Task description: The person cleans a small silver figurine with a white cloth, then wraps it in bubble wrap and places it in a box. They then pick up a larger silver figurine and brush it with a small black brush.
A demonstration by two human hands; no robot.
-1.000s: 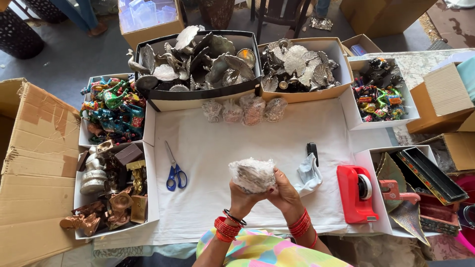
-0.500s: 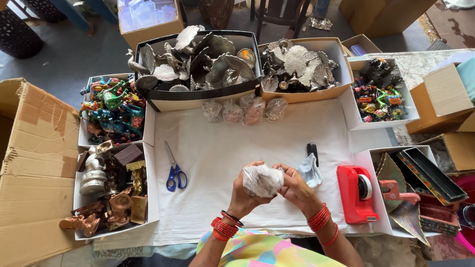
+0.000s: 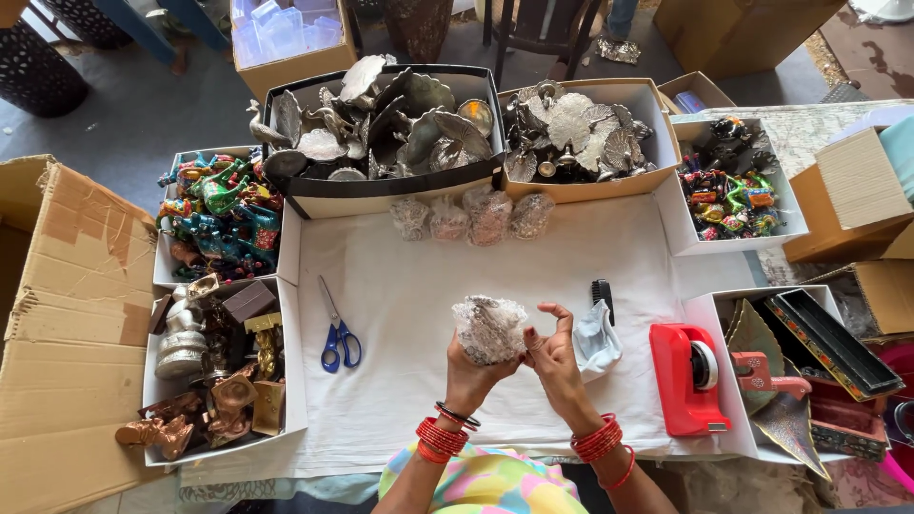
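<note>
Over the white sheet on the desk [image 3: 419,400], both hands close on one bubble-wrapped bundle [image 3: 487,328].

Left hand [image 3: 471,371] grips the bundle from below and behind, fingers clamped round it; right hand [image 3: 552,357] touches its right side with thumb and forefinger, other fingers curled loose. Bundle held just above the sheet, near the front edge. Blue-handled scissors [image 3: 338,333] lie to the left, apart from the hands. Grey cloth and black brush [image 3: 598,328] just beside the right hand; red tape dispenser [image 3: 687,376] further right. Four wrapped bundles [image 3: 471,216] sit in a row at the far edge, touching the black box of silver metal pieces [image 3: 381,128]. Tray of painted figures [image 3: 219,214] at left.
</note>
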